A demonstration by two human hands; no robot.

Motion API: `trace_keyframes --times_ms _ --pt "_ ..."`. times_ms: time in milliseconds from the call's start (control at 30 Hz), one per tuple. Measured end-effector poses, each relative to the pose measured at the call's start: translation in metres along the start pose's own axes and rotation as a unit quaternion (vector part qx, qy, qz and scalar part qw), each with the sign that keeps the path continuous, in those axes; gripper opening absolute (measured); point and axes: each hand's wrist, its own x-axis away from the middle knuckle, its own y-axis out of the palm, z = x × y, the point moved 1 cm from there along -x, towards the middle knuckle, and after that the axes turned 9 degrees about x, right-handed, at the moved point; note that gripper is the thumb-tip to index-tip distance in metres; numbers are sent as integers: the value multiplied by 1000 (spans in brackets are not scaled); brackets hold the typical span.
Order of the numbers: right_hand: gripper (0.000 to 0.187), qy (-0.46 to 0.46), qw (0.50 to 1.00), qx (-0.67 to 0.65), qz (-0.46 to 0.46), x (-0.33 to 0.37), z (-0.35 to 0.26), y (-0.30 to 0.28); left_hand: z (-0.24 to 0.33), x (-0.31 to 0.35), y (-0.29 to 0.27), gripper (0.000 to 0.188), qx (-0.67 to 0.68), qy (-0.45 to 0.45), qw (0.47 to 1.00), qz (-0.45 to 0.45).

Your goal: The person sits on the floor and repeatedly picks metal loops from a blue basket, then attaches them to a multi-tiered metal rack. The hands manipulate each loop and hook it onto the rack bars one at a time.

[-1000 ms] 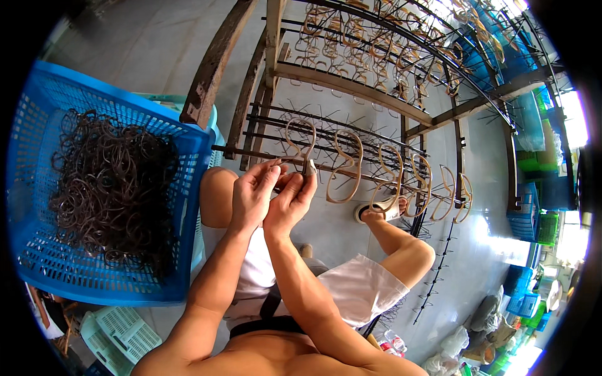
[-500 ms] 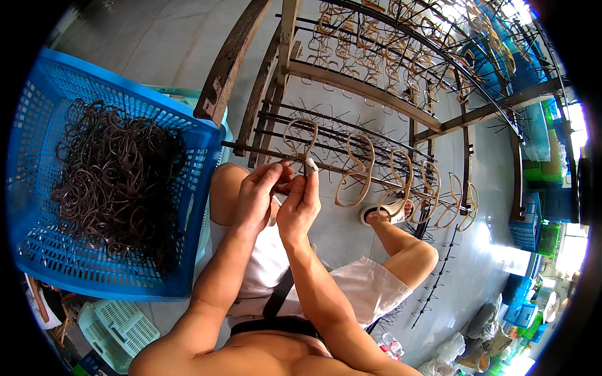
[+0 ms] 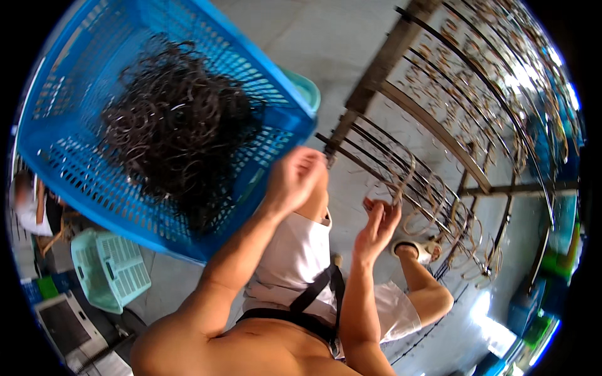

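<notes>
My left hand (image 3: 296, 178) is loosely curled beside the right wall of a blue plastic basket (image 3: 276, 81). It is smeared by motion, and nothing shows clearly in it. Inside the basket lies a tangled heap of dark brown eyeglass frames (image 3: 182, 119). My right hand (image 3: 379, 229) has its fingers bent, at the lower end of a tan eyeglass frame (image 3: 411, 169) on a thin dark rod (image 3: 360, 161). Whether the fingers grip that frame is too blurred to tell. More tan frames (image 3: 473, 241) hang farther along the rod.
A wooden rack (image 3: 433, 119) stands at the right, with rows of dark rods and many hanging frames. Pale green baskets (image 3: 111, 269) sit at lower left, near a person (image 3: 34, 210). Blue and green bins (image 3: 530, 304) line the right side.
My hands have parted: the left has moved toward the blue basket, the right stays by the frames on the rod. The view has turned toward the basket.
</notes>
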Motion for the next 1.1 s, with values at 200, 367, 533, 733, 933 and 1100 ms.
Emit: trace_keyframes --times_ms 200,367,533,733,933,1100 --pt "37 150 978 -8 -146 50 13 -15 -94 -43 -145 31 -609 11 786 106" --pt "34 141 954 132 -228 57 -14 -28 -124 -78 -140 21 -705 -55 706 34" --pt "33 -297 860 416 -9 -27 -88 -43 -69 -68 -139 19 -699 30 710 80" --pt "35 -263 766 575 -115 -94 -75 -14 8 -42 -155 19 -471 105 852 202" --pt "40 -257 755 577 -176 19 -54 -34 46 25 -154 32 103 -103 981 128" --pt "31 -141 877 399 -228 55 -80 -49 56 80 -62 26 227 -103 968 -24"
